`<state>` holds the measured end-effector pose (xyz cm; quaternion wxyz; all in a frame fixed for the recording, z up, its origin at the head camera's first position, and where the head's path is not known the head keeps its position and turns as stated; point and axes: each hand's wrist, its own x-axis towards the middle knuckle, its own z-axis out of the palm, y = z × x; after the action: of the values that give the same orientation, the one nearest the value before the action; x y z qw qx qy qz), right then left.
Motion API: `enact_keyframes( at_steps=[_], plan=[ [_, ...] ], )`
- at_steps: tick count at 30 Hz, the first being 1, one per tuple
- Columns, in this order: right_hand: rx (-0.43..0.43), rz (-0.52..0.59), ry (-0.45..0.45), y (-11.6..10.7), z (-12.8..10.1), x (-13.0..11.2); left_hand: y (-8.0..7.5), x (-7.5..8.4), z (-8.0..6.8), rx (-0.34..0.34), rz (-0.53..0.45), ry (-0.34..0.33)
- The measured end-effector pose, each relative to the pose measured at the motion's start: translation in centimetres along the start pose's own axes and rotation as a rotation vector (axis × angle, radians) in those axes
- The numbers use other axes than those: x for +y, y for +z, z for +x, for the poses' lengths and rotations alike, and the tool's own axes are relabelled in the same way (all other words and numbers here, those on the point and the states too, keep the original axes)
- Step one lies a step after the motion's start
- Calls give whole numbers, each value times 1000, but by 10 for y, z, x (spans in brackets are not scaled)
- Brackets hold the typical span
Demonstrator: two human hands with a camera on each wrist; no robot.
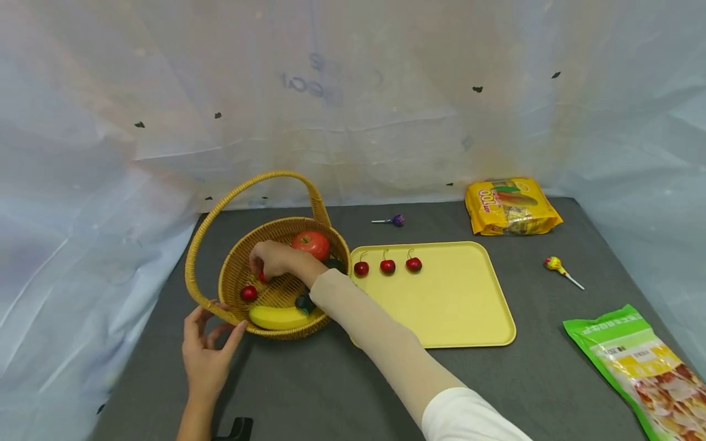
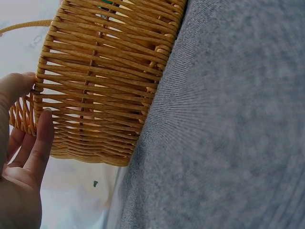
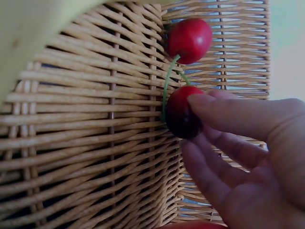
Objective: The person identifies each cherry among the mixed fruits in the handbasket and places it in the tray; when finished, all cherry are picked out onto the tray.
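Note:
A wicker basket [image 1: 231, 278] with a tall handle stands on the grey table. My right hand [image 1: 263, 267] reaches into it and pinches a dark red cherry [image 3: 181, 119] between thumb and fingertips [image 3: 214, 107]. A second cherry [image 3: 189, 40] on a green stem lies just beyond on the woven floor. A banana [image 1: 278, 317] and a red tomato [image 1: 311, 244] also lie inside. My left hand [image 1: 212, 334] rests with straight fingers [image 2: 43, 138] against the basket's near outer wall [image 2: 105, 81]. In the head view, a yellow tray [image 1: 458, 306] to the right holds three cherries [image 1: 387, 266] in a row.
Behind the tray lie a purple lollipop [image 1: 394, 220] and a yellow snack bag [image 1: 510, 206]. A yellow lollipop [image 1: 557, 266] and a green snack bag [image 1: 640, 367] lie on the right. White sheeting walls the table on three sides.

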<state>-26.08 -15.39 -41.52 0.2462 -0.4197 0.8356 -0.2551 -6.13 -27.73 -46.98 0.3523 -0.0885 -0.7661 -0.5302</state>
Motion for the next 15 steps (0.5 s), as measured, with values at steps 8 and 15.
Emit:
enact_keyframes(
  at_steps=[8, 15],
  plan=[
    [-40, 86, -82, -6, -8, 2, 0, 1, -2, -15, -1, -7],
    [38, 184, -279, -40, -49, 14, 4, 17, 4, -12, -50, 10]
  ],
)
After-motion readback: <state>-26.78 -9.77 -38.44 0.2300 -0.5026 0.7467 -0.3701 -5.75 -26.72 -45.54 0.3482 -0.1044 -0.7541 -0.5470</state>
